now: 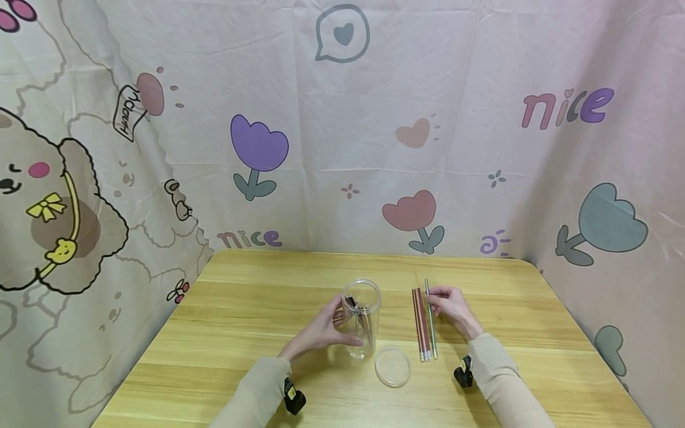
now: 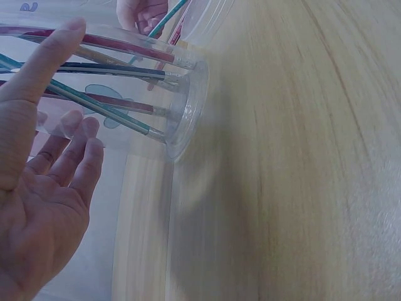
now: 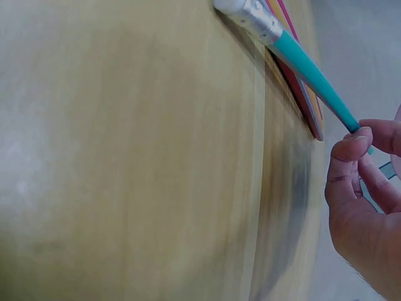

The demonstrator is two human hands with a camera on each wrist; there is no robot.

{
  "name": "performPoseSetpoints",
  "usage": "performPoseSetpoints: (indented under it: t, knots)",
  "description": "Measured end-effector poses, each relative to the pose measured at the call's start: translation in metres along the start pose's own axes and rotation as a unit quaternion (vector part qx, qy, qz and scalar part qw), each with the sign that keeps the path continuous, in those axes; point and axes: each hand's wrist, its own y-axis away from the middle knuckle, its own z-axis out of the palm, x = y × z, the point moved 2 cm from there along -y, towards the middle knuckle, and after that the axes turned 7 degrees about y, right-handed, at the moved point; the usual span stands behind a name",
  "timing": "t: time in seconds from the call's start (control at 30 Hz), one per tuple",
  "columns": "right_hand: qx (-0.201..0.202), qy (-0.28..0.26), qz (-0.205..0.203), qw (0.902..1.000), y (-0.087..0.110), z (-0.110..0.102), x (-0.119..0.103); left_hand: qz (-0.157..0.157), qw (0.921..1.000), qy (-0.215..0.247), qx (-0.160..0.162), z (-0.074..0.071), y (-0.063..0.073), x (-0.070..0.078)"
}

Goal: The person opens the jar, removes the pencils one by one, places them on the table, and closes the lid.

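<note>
My left hand point(image 1: 323, 328) grips a clear plastic jar point(image 1: 370, 336) standing upright on the table, thumb on the near side and fingers around the far side. Inside the jar, several pencils point(image 2: 119, 70) in red, dark and teal lean with their eraser ends down. To the right, my right hand point(image 1: 452, 307) pinches a teal pencil point(image 3: 313, 78) near its far end between thumb and fingertips. Its white eraser end points toward me. Just left of that pencil, a few red pencils point(image 1: 420, 324) lie side by side on the table.
A round clear lid point(image 1: 392, 367) lies flat on the wooden table point(image 1: 257, 309), in front of the jar and between my forearms. A printed cloth point(image 1: 342, 119) hangs behind the table's far edge and along the sides. Each wrist carries a small black camera.
</note>
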Motion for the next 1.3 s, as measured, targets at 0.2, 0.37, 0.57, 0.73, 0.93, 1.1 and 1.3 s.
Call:
performPoseSetpoints:
  t: [0.2,0.37,0.57,0.73,0.93,1.1,1.3]
  knots:
    - [-0.011,-0.004,0.001,0.9999,-0.0019,0.001,0.0015,0.0,1.0,-0.001,0.001,-0.0004,0.0,0.0001]
    - [-0.008,0.004,0.008,0.9999,-0.0024,0.003,0.0027,0.0,1.0,-0.001,0.001,-0.0007,0.0001,0.0002]
    - [-0.002,0.02,0.012,0.9997,-0.0024,0.0043,0.0031,-0.004,1.0,0.002,0.001,-0.0011,-0.0001,0.0005]
    - [0.0,0.025,0.015,0.9996,-0.0042,0.0048,0.005,-0.003,1.0,0.004,0.001,-0.0009,-0.0006,-0.0002]
    - [0.006,0.037,0.015,0.9992,-0.0058,0.0051,0.0078,-0.003,1.0,0.0,-0.003,-0.0013,-0.0011,-0.0004]
    - [0.007,0.045,0.017,0.9988,-0.0051,0.0056,0.0092,0.001,1.0,0.005,-0.004,-0.0004,-0.0012,-0.0004]
    - [0.007,0.053,0.015,0.9985,-0.0041,0.0065,0.0082,0.001,1.0,0.008,-0.003,0.0,-0.0006,-0.0005]
